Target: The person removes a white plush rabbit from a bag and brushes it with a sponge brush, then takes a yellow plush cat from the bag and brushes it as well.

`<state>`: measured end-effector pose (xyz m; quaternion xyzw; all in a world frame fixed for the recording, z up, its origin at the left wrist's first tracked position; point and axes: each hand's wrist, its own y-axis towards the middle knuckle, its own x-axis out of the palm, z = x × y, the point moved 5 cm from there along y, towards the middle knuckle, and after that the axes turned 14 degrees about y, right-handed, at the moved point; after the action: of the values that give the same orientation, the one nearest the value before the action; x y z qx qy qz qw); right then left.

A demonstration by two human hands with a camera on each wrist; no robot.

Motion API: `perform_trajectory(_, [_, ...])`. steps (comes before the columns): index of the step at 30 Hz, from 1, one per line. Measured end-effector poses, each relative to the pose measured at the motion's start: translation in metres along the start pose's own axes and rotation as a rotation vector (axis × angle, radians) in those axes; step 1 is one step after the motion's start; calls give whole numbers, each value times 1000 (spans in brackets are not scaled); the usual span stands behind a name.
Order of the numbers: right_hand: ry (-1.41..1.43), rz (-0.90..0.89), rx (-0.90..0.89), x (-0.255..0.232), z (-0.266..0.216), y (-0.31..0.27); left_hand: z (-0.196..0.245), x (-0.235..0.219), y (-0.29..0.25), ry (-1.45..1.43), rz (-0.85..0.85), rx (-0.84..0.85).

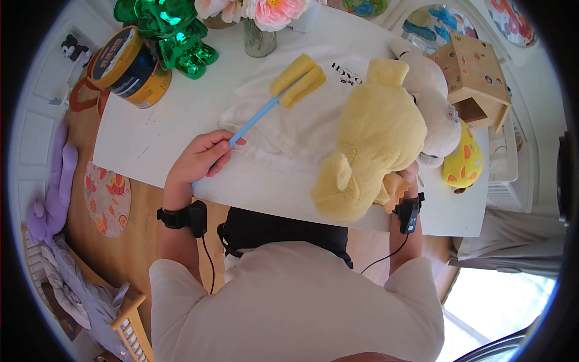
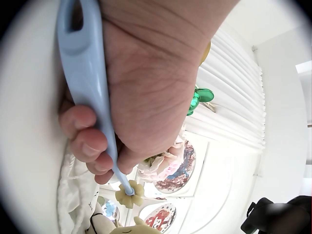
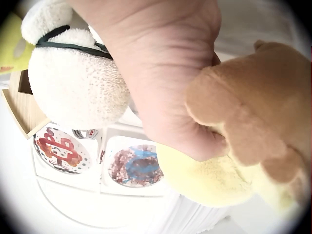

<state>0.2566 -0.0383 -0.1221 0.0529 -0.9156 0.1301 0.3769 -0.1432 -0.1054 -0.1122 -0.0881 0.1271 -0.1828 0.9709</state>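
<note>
My left hand [image 1: 206, 155] grips the light blue handle of a sponge bottle brush [image 1: 252, 120], fingers wrapped round it. Its yellow sponge head [image 1: 298, 81] points up and away over a white cloth [image 1: 271, 130] with black print. In the left wrist view the handle's looped end [image 2: 80, 34] lies along the palm. On the right, my right hand [image 3: 170, 83] grips a pale yellow plush toy [image 1: 386, 123] by its brown scalloped part [image 3: 248, 117]; most fingers are hidden behind it. The plush lies tilted across the table's right side.
A white plush toy [image 1: 443, 114] sits behind the yellow one, beside a yellow spotted toy [image 1: 464, 160] and a wooden house [image 1: 476, 75]. At the back left stand a yellow-and-dark tub [image 1: 129, 69] and a shiny green figure [image 1: 181, 45]. A flower vase [image 1: 260, 39] stands at the back.
</note>
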Motion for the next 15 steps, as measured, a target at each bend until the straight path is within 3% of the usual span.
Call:
perform_trajectory(8, [-291, -143, -82, -6, -2, 10, 2, 0, 0, -4, -6, 2])
perform_trajectory(15, [-305, -208, -154, 32, -5, 9, 2, 2, 0, 25, -74, 26])
